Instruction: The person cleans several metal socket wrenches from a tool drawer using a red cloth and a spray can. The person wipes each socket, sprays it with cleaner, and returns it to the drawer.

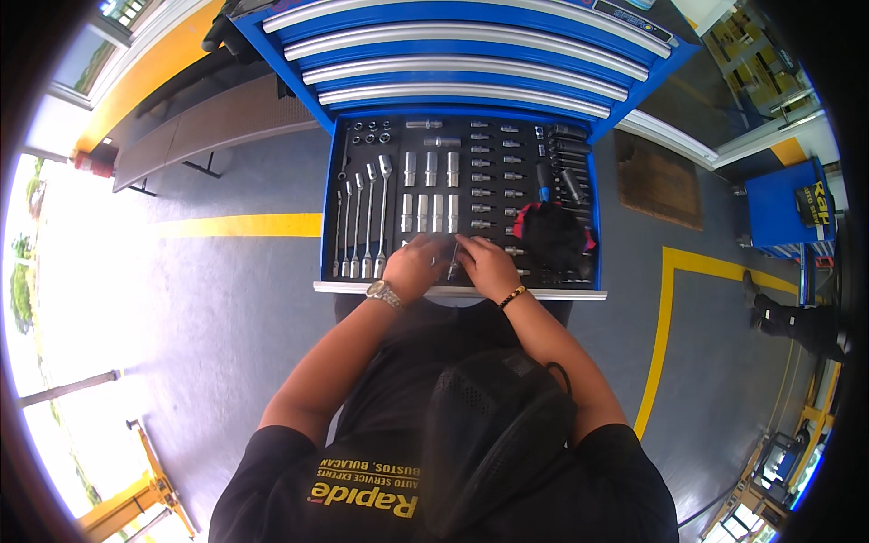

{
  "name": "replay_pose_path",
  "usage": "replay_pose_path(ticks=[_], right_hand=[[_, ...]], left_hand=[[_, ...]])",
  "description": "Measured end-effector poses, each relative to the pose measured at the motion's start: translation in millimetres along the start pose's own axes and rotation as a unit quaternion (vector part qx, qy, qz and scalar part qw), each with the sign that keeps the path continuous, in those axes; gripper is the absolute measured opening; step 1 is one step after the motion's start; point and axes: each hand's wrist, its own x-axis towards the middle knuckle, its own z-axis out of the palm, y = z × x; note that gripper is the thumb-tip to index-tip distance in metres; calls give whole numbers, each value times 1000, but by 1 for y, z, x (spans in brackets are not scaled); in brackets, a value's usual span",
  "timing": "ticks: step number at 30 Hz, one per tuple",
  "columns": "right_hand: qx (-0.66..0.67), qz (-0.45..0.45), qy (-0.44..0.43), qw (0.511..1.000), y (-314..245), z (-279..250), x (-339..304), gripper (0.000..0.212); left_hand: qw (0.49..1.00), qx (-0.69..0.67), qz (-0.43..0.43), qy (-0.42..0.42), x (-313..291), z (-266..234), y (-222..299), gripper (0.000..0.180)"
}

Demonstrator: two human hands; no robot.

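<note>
Both my hands are over the front of an open tool drawer [460, 291] lined with black foam. My left hand [415, 270] has its fingers curled beside a slim, shiny metal piece [453, 260]. On the other side, my right hand [489, 270] closes its fingertips on that piece, whose kind I cannot make out. Just beyond my fingers stand rows of chrome deep sockets [430, 213]. Long double-ended socket wrenches [369, 217] lie left of my left hand. Small bit sockets [482, 193] fill columns beyond my right hand. A black and red bundle, perhaps gloves [554, 237], rests on the drawer's right side.
The blue tool cabinet [471, 45] rises behind the drawer with several closed drawers. A long bench [213, 127] runs along the left wall. At right stand a blue cart [787, 208] and a person's dark-clad leg [797, 326]. Yellow lines [659, 353] mark the grey floor.
</note>
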Motion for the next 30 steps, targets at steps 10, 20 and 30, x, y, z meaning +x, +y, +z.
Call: replay_pose_path(ticks=[10, 20, 30], right_hand=[[-66, -11, -54, 996, -3, -1, 0, 47], [-75, -23, -32, 996, -3, -6, -3, 35], [-72, -28, -95, 992, -8, -15, -7, 28]], left_hand=[[995, 89, -24, 47, -4, 2, 6, 56], [993, 114, 23, -37, -23, 12, 16, 36], [989, 104, 86, -67, -37, 5, 12, 60]])
